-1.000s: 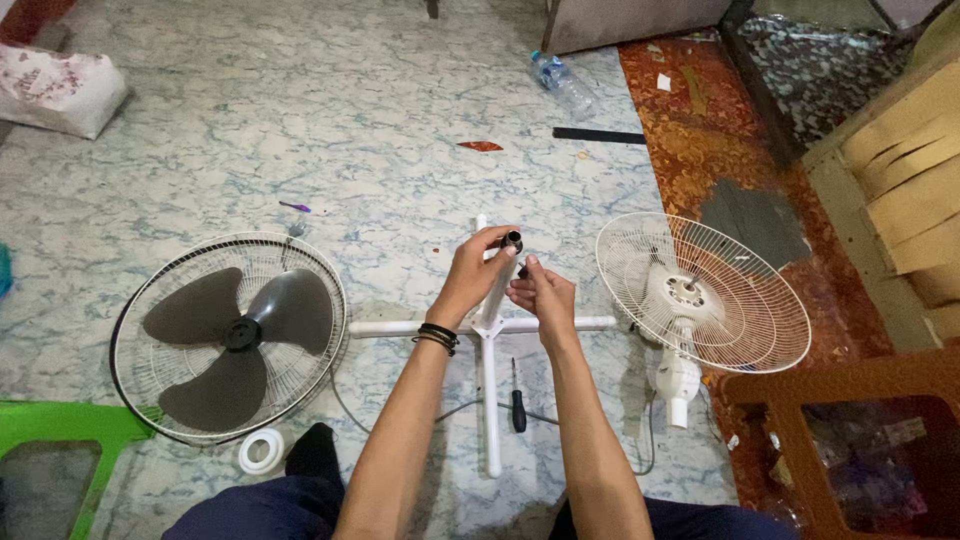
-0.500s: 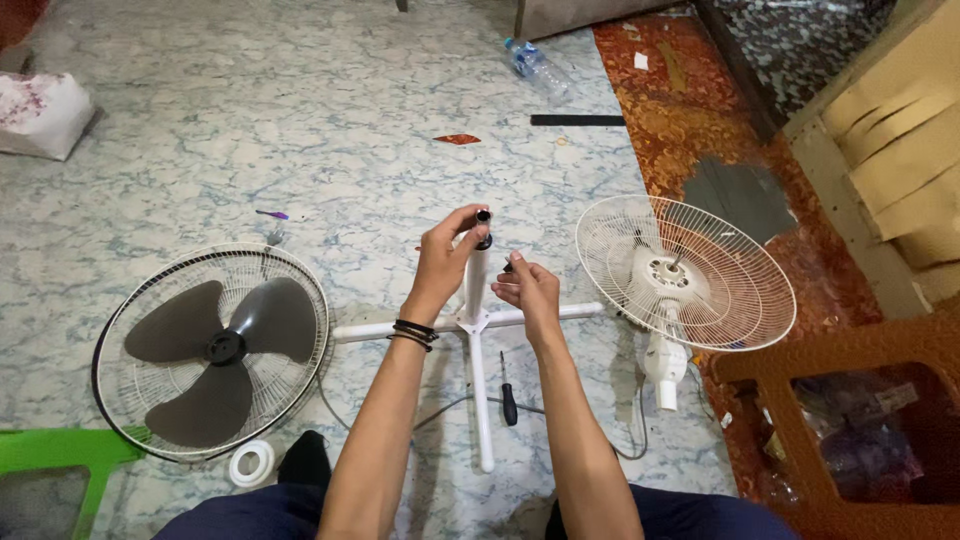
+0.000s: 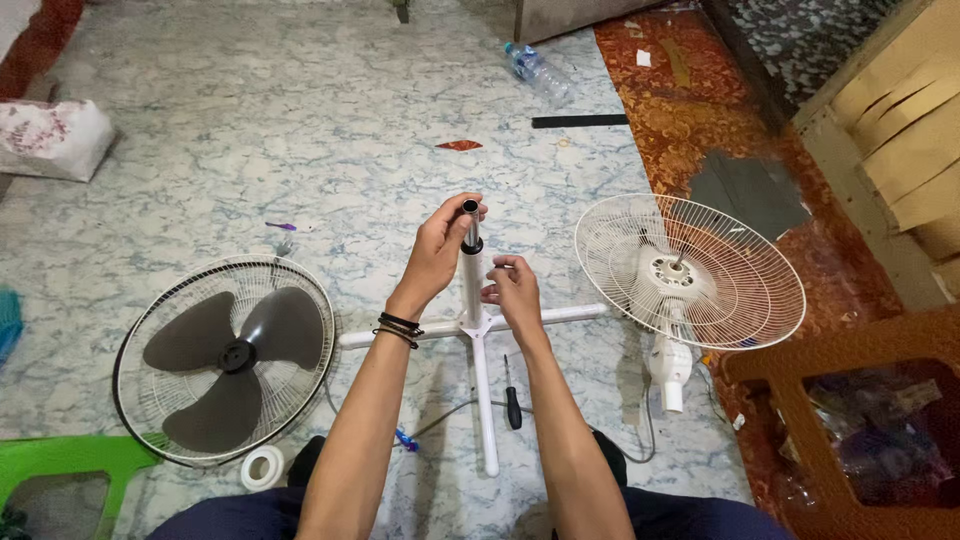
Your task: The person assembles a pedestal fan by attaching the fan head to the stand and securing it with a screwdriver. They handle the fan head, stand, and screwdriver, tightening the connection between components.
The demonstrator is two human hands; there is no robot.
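Note:
A white fan stand, its pole (image 3: 472, 285) upright on a cross-shaped base (image 3: 560, 316), rises from the floor in front of me. A thin metal inner tube (image 3: 469, 222) sticks out of the pole's top. My left hand (image 3: 438, 250), with black bands on the wrist, is wrapped around that tube just below its open end. My right hand (image 3: 510, 288) is lower, its fingertips closed on the white pole from the right. A black-handled screwdriver (image 3: 512, 398) lies on the floor beside the base's near leg.
Lying at the left is a fan grille with grey blades (image 3: 225, 360); at the right, a white rear grille with motor (image 3: 690, 275). A white tape roll (image 3: 263, 466) and a green stool (image 3: 60, 465) are near left, a brown plastic stool (image 3: 850, 400) near right, a bottle (image 3: 535, 65) far back.
My left hand has risen a little and bare metal tube now shows at the pole's top. My right hand has moved in onto the white pole.

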